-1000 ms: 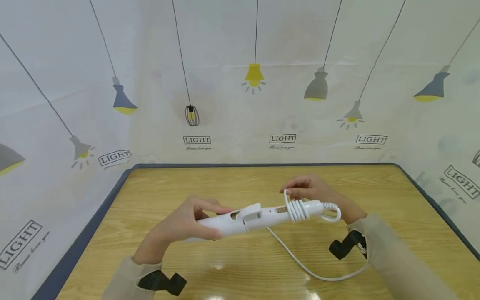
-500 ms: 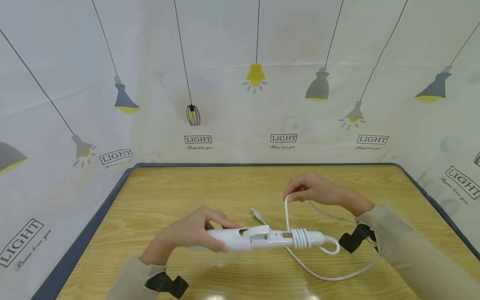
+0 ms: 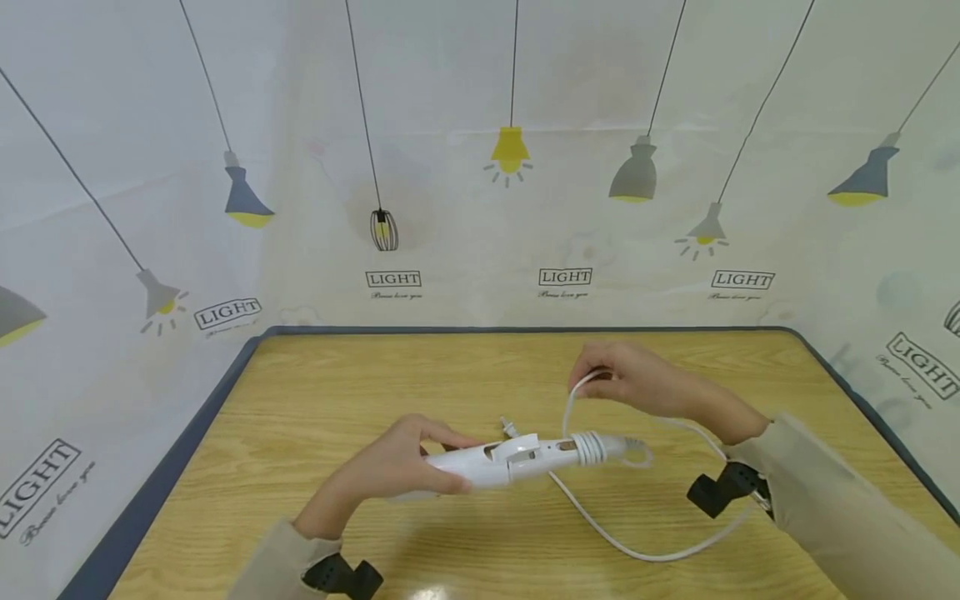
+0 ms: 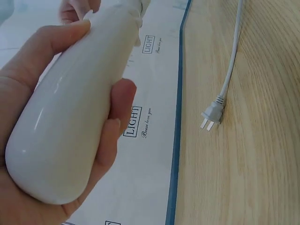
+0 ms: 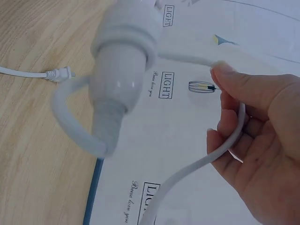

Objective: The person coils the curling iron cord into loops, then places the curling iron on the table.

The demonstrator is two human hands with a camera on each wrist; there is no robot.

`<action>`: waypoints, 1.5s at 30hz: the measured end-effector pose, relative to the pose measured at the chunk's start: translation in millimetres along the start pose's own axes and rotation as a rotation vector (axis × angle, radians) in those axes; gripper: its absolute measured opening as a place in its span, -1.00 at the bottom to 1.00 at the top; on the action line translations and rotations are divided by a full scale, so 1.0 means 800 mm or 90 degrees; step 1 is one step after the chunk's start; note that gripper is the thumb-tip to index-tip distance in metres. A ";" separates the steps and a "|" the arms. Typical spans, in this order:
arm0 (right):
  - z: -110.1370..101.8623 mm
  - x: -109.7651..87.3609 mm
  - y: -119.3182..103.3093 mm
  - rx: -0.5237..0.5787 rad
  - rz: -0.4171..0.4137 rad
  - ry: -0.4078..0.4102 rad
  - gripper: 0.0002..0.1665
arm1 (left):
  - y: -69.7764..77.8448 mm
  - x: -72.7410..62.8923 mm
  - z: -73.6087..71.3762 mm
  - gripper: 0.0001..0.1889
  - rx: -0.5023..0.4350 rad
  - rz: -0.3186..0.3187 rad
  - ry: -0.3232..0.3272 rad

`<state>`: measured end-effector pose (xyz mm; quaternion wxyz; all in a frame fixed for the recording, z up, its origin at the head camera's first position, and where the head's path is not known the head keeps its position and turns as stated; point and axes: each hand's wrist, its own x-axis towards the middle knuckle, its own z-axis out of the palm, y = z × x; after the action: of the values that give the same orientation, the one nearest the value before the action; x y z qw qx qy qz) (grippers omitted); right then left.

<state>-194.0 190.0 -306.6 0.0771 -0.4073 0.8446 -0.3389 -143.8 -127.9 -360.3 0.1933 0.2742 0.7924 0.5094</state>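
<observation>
My left hand [image 3: 393, 458] grips a white curling iron [image 3: 480, 468] by its thick rounded end, thumb and fingers on opposite sides, as the left wrist view shows. The iron is held above the table, its narrow end to the right. Several turns of its white power cord [image 3: 589, 448] are wound round that narrow end. Beyond it, my right hand [image 3: 633, 382] pinches the free cord [image 5: 187, 169] between thumb and fingers, drawn up from the coils. A short loop of cord [image 5: 65, 119] bends back from the iron's ribbed end.
The two-pin plug [image 4: 213, 112] lies on the wooden table [image 3: 315, 392] behind the iron. A slack curve of cord [image 3: 637, 557] rests across the table's front right. A sheet printed with lamps [image 3: 465, 208] rises beyond the table's dark edge [image 3: 420, 331].
The iron first dropped with the left hand, then rose slightly. My right hand pulled the cord up and away, then shifted a little right. The plug has come into view behind the iron.
</observation>
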 end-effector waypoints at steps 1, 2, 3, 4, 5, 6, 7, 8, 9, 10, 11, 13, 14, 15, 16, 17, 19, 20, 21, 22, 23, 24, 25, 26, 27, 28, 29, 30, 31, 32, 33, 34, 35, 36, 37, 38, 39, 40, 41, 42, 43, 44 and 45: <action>-0.001 -0.002 -0.003 -0.012 -0.008 0.007 -0.94 | 0.000 0.001 0.000 -0.56 0.002 -0.002 0.009; -0.001 -0.003 -0.006 -0.026 -0.014 0.014 -0.94 | 0.000 0.001 0.000 -0.56 0.005 -0.005 0.018; -0.002 -0.005 -0.009 -0.040 -0.018 0.023 -0.94 | 0.000 0.001 0.001 -0.56 0.007 -0.006 0.029; -0.002 -0.008 -0.012 -0.052 -0.022 0.032 -0.94 | 0.000 0.002 0.001 -0.56 0.004 -0.010 0.039; -0.002 -0.010 -0.015 -0.065 -0.026 0.044 -0.94 | 0.000 0.002 0.001 -0.56 -0.002 -0.013 0.050; -0.002 -0.011 -0.017 -0.079 -0.029 0.058 -0.93 | 0.001 0.002 0.002 -0.55 -0.011 -0.018 0.060; -0.002 -0.013 -0.019 -0.089 -0.030 0.072 -0.92 | 0.001 0.003 0.002 -0.55 -0.016 -0.022 0.071; -0.001 -0.014 -0.020 -0.100 -0.032 0.087 -0.91 | 0.001 0.003 0.003 -0.55 -0.019 -0.026 0.083; 0.000 -0.016 -0.022 -0.109 -0.036 0.103 -0.90 | 0.002 0.003 0.003 -0.55 -0.022 -0.030 0.095; 0.001 -0.017 -0.022 -0.121 -0.044 0.119 -0.89 | 0.002 0.003 0.004 -0.55 -0.025 -0.035 0.107; 0.003 -0.017 -0.023 -0.134 -0.052 0.134 -0.89 | 0.003 0.004 0.005 -0.55 -0.024 -0.038 0.118; 0.006 -0.019 -0.024 -0.157 -0.069 0.161 -0.88 | 0.005 0.004 0.006 -0.55 -0.024 -0.041 0.142; 0.008 -0.019 -0.024 -0.164 -0.075 0.174 -0.87 | 0.007 0.005 0.007 -0.55 -0.028 -0.045 0.152; 0.009 -0.020 -0.025 -0.173 -0.085 0.186 -0.86 | 0.013 0.004 0.008 -0.55 -0.031 -0.048 0.160; 0.011 -0.020 -0.025 -0.178 -0.084 0.194 -0.86 | 0.020 0.002 0.009 -0.56 -0.034 -0.050 0.169; 0.013 -0.021 -0.025 -0.180 -0.085 0.202 -0.86 | 0.021 0.003 0.009 -0.56 -0.038 -0.052 0.177; 0.017 -0.021 -0.027 -0.178 -0.081 0.217 -0.85 | 0.023 0.004 0.010 -0.56 -0.045 -0.059 0.189; 0.019 -0.021 -0.028 -0.175 -0.078 0.223 -0.84 | 0.024 0.005 0.011 -0.56 -0.045 -0.064 0.197; 0.021 -0.022 -0.029 -0.167 -0.073 0.228 -0.84 | 0.023 0.006 0.011 -0.56 -0.043 -0.066 0.205; 0.024 -0.022 -0.030 -0.156 -0.065 0.232 -0.84 | 0.018 0.007 0.011 -0.55 -0.043 -0.070 0.213; 0.027 -0.022 -0.030 -0.152 -0.066 0.238 -0.84 | 0.012 0.010 0.011 -0.55 -0.043 -0.073 0.220; 0.030 -0.021 -0.031 -0.149 -0.065 0.243 -0.83 | 0.011 0.010 0.012 -0.55 -0.044 -0.077 0.227; 0.033 -0.021 -0.031 -0.144 -0.064 0.249 -0.83 | 0.011 0.011 0.012 -0.54 -0.046 -0.076 0.234; 0.035 -0.021 -0.030 -0.137 -0.064 0.255 -0.83 | 0.011 0.011 0.012 -0.54 -0.045 -0.077 0.240; 0.037 -0.021 -0.029 -0.128 -0.061 0.260 -0.82 | 0.011 0.012 0.012 -0.54 -0.047 -0.078 0.246; 0.038 -0.021 -0.027 -0.124 -0.057 0.265 -0.82 | 0.010 0.012 0.013 -0.54 -0.050 -0.079 0.250; 0.039 -0.021 -0.024 -0.116 -0.050 0.270 -0.81 | 0.010 0.012 0.013 -0.54 -0.055 -0.080 0.254; 0.040 -0.022 -0.022 -0.102 -0.044 0.273 -0.80 | 0.010 0.012 0.012 -0.53 -0.059 -0.081 0.257; 0.040 -0.023 -0.019 -0.085 -0.036 0.275 -0.80 | 0.010 0.012 0.012 -0.53 -0.062 -0.081 0.260; 0.041 -0.024 -0.017 -0.071 -0.031 0.277 -0.79 | 0.010 0.012 0.011 -0.52 -0.066 -0.084 0.262; 0.041 -0.025 -0.015 -0.057 -0.029 0.277 -0.77 | 0.010 0.011 0.009 -0.52 -0.068 -0.085 0.265; 0.042 -0.026 -0.013 -0.044 -0.031 0.277 -0.75 | 0.010 0.011 0.007 -0.52 -0.071 -0.085 0.267; 0.043 -0.027 -0.012 -0.031 -0.036 0.277 -0.74 | 0.011 0.010 0.005 -0.51 -0.073 -0.086 0.270; 0.044 -0.028 -0.010 -0.019 -0.042 0.278 -0.72 | 0.011 0.010 0.002 -0.51 -0.075 -0.085 0.274; 0.045 -0.029 -0.009 -0.005 -0.048 0.277 -0.70 | 0.012 0.010 0.000 -0.52 -0.080 -0.084 0.280; 0.046 -0.030 -0.008 0.010 -0.054 0.277 -0.68 | 0.012 0.009 -0.003 -0.52 -0.084 -0.085 0.286; 0.047 -0.031 -0.007 0.024 -0.060 0.277 -0.66 | 0.013 0.009 -0.006 -0.52 -0.090 -0.084 0.290; 0.048 -0.032 -0.006 0.041 -0.064 0.275 -0.64 | 0.013 0.008 -0.008 -0.52 -0.098 -0.085 0.293; 0.049 -0.033 -0.005 0.058 -0.068 0.273 -0.62 | 0.013 0.007 -0.011 -0.53 -0.103 -0.085 0.296; 0.050 -0.033 -0.003 0.075 -0.072 0.269 -0.60 | 0.014 0.006 -0.013 -0.52 -0.108 -0.082 0.296; 0.051 -0.034 -0.002 0.094 -0.077 0.264 -0.58 | 0.014 0.005 -0.015 -0.52 -0.112 -0.082 0.298; 0.052 -0.035 -0.001 0.109 -0.081 0.259 -0.55 | 0.014 0.004 -0.017 -0.52 -0.114 -0.079 0.299; 0.052 -0.036 0.001 0.125 -0.086 0.254 -0.52 | 0.015 0.002 -0.018 -0.52 -0.118 -0.074 0.301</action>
<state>-158.7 190.3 -343.2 -0.0753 -0.3781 0.7770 -0.4976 -151.1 -133.2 -343.6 0.0557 0.0823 0.7799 0.6180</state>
